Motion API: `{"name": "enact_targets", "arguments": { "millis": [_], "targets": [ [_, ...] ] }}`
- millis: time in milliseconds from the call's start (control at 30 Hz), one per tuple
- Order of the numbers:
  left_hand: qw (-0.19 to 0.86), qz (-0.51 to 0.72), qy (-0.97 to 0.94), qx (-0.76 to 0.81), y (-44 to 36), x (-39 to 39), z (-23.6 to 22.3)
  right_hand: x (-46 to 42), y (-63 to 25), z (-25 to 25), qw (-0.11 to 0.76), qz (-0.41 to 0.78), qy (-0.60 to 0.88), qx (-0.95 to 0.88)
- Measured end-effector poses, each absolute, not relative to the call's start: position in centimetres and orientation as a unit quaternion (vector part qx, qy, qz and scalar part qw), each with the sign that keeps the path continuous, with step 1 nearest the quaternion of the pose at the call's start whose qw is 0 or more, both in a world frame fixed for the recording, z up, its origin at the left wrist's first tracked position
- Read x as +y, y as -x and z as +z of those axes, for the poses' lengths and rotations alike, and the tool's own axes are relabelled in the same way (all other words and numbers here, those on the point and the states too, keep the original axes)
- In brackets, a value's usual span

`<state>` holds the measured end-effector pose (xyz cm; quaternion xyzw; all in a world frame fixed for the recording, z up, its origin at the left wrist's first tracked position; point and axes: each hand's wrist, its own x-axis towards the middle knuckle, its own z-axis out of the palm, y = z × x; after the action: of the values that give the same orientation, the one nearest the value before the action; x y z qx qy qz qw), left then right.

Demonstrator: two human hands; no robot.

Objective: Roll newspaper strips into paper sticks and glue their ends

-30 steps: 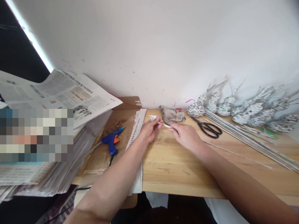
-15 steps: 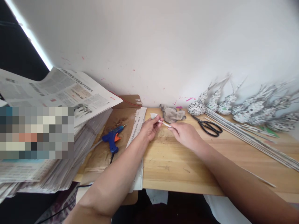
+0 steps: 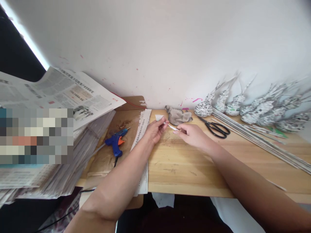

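Between my hands, over the wooden table, is a thin rolled paper tube with a flared, unrolled end at the left. My left hand pinches it close to that loose end. The fingers of my right hand are closed on its other end. Just behind the tube lies a crumpled grey-brown cloth. Black-handled scissors rest to the right of my right hand. Left of my left forearm are newspaper strips in a flat stack.
A blue glue gun lies on brown cardboard. Tall newspaper piles stand at the left. Long paper sticks and several woven paper gourd shapes occupy the right side, along the white wall.
My right hand has turned slightly, its fingers shifting on the tube. The tube stays between both hands. The whole view has moved a little.
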<state>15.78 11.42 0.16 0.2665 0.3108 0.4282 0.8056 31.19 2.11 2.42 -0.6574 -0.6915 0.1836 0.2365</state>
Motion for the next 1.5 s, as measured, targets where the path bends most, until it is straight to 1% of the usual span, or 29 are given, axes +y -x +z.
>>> {"name": "enact_targets", "arguments": {
  "millis": [67, 100, 133, 200, 367, 400, 433, 533, 567, 600, 733, 767, 800, 833, 933, 1000, 1067, 1100, 1200, 1233, 1267, 1300, 1400, 1433, 1500],
  "targets": [
    [0.799, 0.441, -0.261, 0.315, -15.8, 11.5, 0.2, 2.0, -30.9, 2.4, 0.218, 0.056, 0.659, -0.718],
    [0.798, 0.443, -0.263, 0.313, -15.8, 11.5, 0.2, 2.0, -30.8, 2.4, 0.206, 0.029, 0.658, -0.724],
    [0.799, 0.441, -0.268, 0.31, -15.7, 11.4, 0.2, 2.0, -30.8, 2.4, 0.195, 0.024, 0.658, -0.727],
    [0.802, 0.433, -0.279, 0.303, -15.7, 11.4, 0.1, 2.1, -30.9, 2.5, 0.192, 0.056, 0.661, -0.723],
    [0.806, 0.423, -0.291, 0.293, -15.6, 11.5, 0.0, 2.3, -31.3, 2.6, 0.215, 0.254, 0.658, -0.675],
    [0.806, 0.422, -0.292, 0.294, -15.7, 11.5, 0.0, 2.3, -31.3, 2.6, 0.217, 0.258, 0.657, -0.674],
    [0.805, 0.423, -0.292, 0.296, -15.7, 11.5, 0.0, 2.2, -31.2, 2.6, 0.223, 0.236, 0.658, -0.679],
    [0.798, 0.434, -0.293, 0.299, -15.7, 11.6, 0.0, 2.1, -31.0, 2.6, 0.251, 0.109, 0.657, -0.702],
    [0.797, 0.436, -0.294, 0.296, -15.7, 11.6, 0.0, 2.1, -30.9, 2.5, 0.255, 0.096, 0.657, -0.703],
    [0.798, 0.436, -0.296, 0.291, -15.7, 11.5, 0.0, 2.2, -30.9, 2.5, 0.256, 0.114, 0.659, -0.698],
    [0.81, 0.425, -0.302, 0.267, -15.6, 11.4, 0.0, 2.3, -31.2, 2.4, 0.254, 0.327, 0.634, -0.653],
    [0.811, 0.424, -0.302, 0.266, -15.6, 11.4, 0.0, 2.3, -31.3, 2.4, 0.255, 0.347, 0.628, -0.648],
    [0.81, 0.427, -0.3, 0.268, -15.6, 11.4, 0.0, 2.2, -31.3, 2.4, 0.257, 0.328, 0.631, -0.654],
    [0.806, 0.432, -0.297, 0.274, -15.6, 11.5, 0.0, 2.2, -31.3, 2.5, 0.256, 0.278, 0.64, -0.669],
    [0.793, 0.451, -0.286, 0.293, -15.7, 11.7, -0.1, 1.9, -31.0, 2.6, 0.234, 0.079, 0.653, -0.716],
    [0.792, 0.452, -0.286, 0.293, -15.7, 11.7, -0.1, 1.9, -30.8, 2.7, 0.217, 0.021, 0.651, -0.727],
    [0.798, 0.444, -0.291, 0.285, -15.6, 11.6, 0.0, 2.0, -30.8, 2.6, 0.219, 0.043, 0.654, -0.723],
    [0.801, 0.44, -0.295, 0.279, -15.6, 11.6, 0.0, 2.0, -30.9, 2.5, 0.224, 0.082, 0.655, -0.717],
    [0.806, 0.434, -0.308, 0.261, -15.6, 11.5, 0.0, 2.4, -31.5, 2.2, 0.238, 0.247, 0.647, -0.681],
    [0.805, 0.435, -0.309, 0.259, -15.6, 11.6, 0.0, 2.6, -31.8, 2.1, 0.245, 0.277, 0.647, -0.666],
    [0.803, 0.439, -0.308, 0.261, -15.6, 11.7, -0.1, 2.8, -32.1, 2.0, 0.259, 0.279, 0.652, -0.655],
    [0.8, 0.443, -0.305, 0.265, -15.6, 11.7, -0.1, 3.0, -32.4, 1.9, 0.279, 0.254, 0.662, -0.648],
    [0.793, 0.456, -0.292, 0.279, -15.7, 12.0, -0.4, 4.3, -33.2, 1.8, 0.323, 0.107, 0.69, -0.639],
    [0.793, 0.457, -0.288, 0.281, -15.7, 12.1, -0.5, 4.9, -33.4, 1.8, 0.316, 0.068, 0.697, -0.64],
    [0.795, 0.459, -0.282, 0.278, -15.8, 12.1, -0.6, 6.3, -33.5, 1.7, 0.262, 0.029, 0.708, -0.656]
  ]
}}
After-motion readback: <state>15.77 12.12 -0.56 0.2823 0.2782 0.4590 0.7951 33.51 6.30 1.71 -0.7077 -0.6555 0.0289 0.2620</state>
